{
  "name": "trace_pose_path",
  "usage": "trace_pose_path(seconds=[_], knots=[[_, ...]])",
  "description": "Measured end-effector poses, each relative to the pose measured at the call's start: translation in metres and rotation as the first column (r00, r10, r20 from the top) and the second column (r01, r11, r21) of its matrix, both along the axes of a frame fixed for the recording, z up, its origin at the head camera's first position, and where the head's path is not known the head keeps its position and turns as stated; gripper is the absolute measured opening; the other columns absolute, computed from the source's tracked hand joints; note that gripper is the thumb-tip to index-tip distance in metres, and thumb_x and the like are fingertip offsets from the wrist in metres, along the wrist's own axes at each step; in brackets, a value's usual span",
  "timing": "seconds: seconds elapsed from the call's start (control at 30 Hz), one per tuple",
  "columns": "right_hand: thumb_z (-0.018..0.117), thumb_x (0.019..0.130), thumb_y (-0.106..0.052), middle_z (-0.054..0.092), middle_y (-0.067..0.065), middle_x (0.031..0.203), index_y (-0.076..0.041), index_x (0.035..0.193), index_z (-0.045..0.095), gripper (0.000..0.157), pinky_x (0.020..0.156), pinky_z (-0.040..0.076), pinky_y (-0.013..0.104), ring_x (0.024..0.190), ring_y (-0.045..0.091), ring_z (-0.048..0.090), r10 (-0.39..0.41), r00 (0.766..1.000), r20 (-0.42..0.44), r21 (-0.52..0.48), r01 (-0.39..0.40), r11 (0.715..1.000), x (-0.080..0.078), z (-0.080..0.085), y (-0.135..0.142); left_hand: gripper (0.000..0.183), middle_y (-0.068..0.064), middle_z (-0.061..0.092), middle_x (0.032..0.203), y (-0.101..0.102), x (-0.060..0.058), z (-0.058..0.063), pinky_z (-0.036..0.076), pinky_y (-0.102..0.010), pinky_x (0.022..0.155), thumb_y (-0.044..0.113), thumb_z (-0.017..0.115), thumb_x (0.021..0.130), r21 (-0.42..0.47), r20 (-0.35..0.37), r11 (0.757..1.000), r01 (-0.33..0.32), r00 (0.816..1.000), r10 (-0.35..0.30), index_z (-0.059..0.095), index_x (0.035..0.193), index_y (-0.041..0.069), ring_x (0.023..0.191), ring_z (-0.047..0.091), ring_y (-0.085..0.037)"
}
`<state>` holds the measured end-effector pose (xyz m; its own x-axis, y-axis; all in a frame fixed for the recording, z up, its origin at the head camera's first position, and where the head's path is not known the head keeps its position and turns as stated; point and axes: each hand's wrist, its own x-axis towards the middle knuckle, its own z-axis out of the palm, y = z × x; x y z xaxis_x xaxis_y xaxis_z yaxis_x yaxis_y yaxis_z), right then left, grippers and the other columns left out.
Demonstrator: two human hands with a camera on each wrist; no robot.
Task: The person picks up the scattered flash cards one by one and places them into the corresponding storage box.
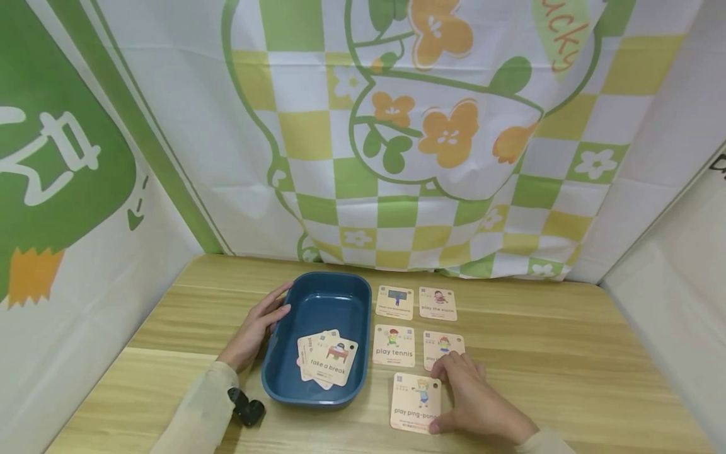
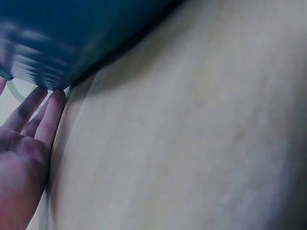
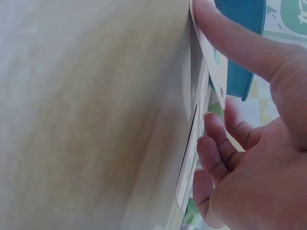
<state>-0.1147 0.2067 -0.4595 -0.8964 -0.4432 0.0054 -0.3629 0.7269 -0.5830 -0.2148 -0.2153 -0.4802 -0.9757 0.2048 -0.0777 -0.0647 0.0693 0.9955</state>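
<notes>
My right hand (image 1: 473, 400) pinches the "play ping-pong" card (image 1: 416, 398) between thumb and forefinger. In the right wrist view the card (image 3: 214, 64) tilts, one edge raised off the wood, thumb on one end. The other fingers are bent beside it. My left hand (image 1: 258, 328) rests against the left side of the blue tray (image 1: 323, 309), thumb by the rim. The left wrist view shows its fingers (image 2: 50, 117) straight, tips touching the tray's outer wall. Inside the tray's near half lie several overlapping cards, "take a break" (image 1: 334, 362) on top.
Right of the tray lie a "play tennis" card (image 1: 394, 345), a "play the violin" card (image 1: 437, 304), a blackboard-picture card (image 1: 394, 302) and a partly hidden card (image 1: 437, 345). A small black object (image 1: 247, 408) is by the left sleeve. A patterned cloth (image 1: 408, 214) hangs behind the table.
</notes>
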Motion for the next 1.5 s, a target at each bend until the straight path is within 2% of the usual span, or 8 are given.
trace_pose_path(seconds=[0.23, 0.37, 0.5, 0.87, 1.1, 1.27, 1.43, 1.5], knots=[[0.092, 0.070, -0.034, 0.048, 0.001, 0.099, -0.015, 0.105, 0.053, 0.056, 0.086, 0.037, 0.036, 0.096, 0.024, 0.041, -0.081, 0.986, 0.144, -0.125, 0.099, 0.987, 0.001, 0.004, 0.003, 0.058, -0.015, 0.019, 0.167, 0.000, 0.001, 0.000, 0.020, -0.055, 0.118, 0.030, 0.053, 0.107, -0.005, -0.007, 1.000, 0.004, 1.000, -0.004, 0.032, 0.161, 0.022, 0.151, 0.022, -0.037], [0.085, 0.081, -0.028, 0.049, 0.004, 0.096, -0.012, 0.104, 0.054, 0.042, 0.079, 0.041, 0.029, 0.092, 0.023, 0.046, -0.061, 0.975, 0.212, -0.214, 0.107, 0.971, -0.002, 0.008, 0.006, 0.057, -0.014, 0.020, 0.167, 0.000, 0.001, 0.000, 0.020, -0.056, 0.118, 0.030, 0.053, 0.107, -0.006, -0.015, 1.000, 0.003, 1.000, -0.003, 0.033, 0.160, 0.023, 0.151, 0.021, -0.037], [0.081, 0.086, -0.024, 0.053, 0.005, 0.096, -0.009, 0.103, 0.055, 0.034, 0.080, 0.045, 0.029, 0.093, 0.024, 0.050, -0.023, 0.971, 0.238, -0.265, 0.088, 0.960, -0.005, 0.010, 0.008, 0.057, -0.015, 0.019, 0.167, 0.001, 0.001, 0.000, 0.019, -0.056, 0.118, 0.029, 0.052, 0.107, -0.005, -0.017, 1.000, 0.003, 1.000, -0.003, 0.033, 0.160, 0.022, 0.152, 0.018, -0.037], [0.073, 0.094, -0.029, 0.059, -0.003, 0.095, -0.011, 0.096, 0.064, 0.019, 0.092, 0.047, 0.038, 0.096, 0.017, 0.055, 0.034, 0.986, 0.165, -0.272, 0.012, 0.962, -0.010, 0.014, 0.009, 0.057, -0.015, 0.019, 0.167, 0.001, 0.002, 0.001, 0.017, -0.056, 0.119, 0.029, 0.052, 0.107, 0.004, -0.017, 1.000, 0.006, 1.000, -0.006, 0.033, 0.160, 0.021, 0.153, 0.016, -0.037], [0.074, 0.093, -0.023, 0.060, -0.007, 0.090, -0.020, 0.091, 0.071, 0.005, 0.088, 0.045, 0.037, 0.091, 0.012, 0.056, 0.069, 0.994, 0.087, -0.277, -0.042, 0.960, -0.012, 0.012, 0.010, 0.058, -0.016, 0.018, 0.167, 0.001, 0.002, 0.002, 0.019, -0.057, 0.118, 0.031, 0.052, 0.107, -0.006, -0.011, 1.000, 0.007, 1.000, -0.007, 0.032, 0.161, 0.022, 0.151, 0.020, -0.038], [0.074, 0.092, -0.016, 0.061, -0.008, 0.090, -0.024, 0.092, 0.071, 0.009, 0.087, 0.041, 0.043, 0.091, 0.013, 0.055, 0.050, 0.996, 0.072, -0.295, -0.026, 0.955, -0.013, 0.016, 0.010, 0.058, -0.015, 0.019, 0.167, 0.000, 0.001, 0.001, 0.021, -0.056, 0.117, 0.030, 0.052, 0.107, -0.002, -0.011, 1.000, 0.008, 1.000, -0.008, 0.032, 0.160, 0.023, 0.150, 0.024, -0.038], [0.073, 0.094, -0.021, 0.059, -0.004, 0.091, -0.019, 0.093, 0.070, 0.003, 0.086, 0.039, 0.044, 0.093, 0.016, 0.053, 0.020, 0.996, 0.088, -0.314, 0.009, 0.949, -0.013, 0.025, 0.007, 0.058, -0.015, 0.020, 0.166, 0.000, 0.001, 0.000, 0.023, -0.054, 0.117, 0.031, 0.053, 0.107, -0.003, -0.012, 1.000, 0.010, 1.000, -0.010, 0.033, 0.160, 0.023, 0.150, 0.025, -0.037], [0.072, 0.095, -0.025, 0.058, -0.002, 0.093, -0.017, 0.094, 0.070, 0.009, 0.084, 0.038, 0.042, 0.093, 0.018, 0.052, 0.008, 0.995, 0.095, -0.324, 0.023, 0.946, -0.014, 0.028, 0.005, 0.058, -0.015, 0.020, 0.166, -0.001, 0.000, -0.001, 0.026, -0.050, 0.116, 0.031, 0.053, 0.107, -0.011, -0.015, 1.000, 0.011, 1.000, -0.011, 0.033, 0.160, 0.023, 0.150, 0.026, -0.037]])
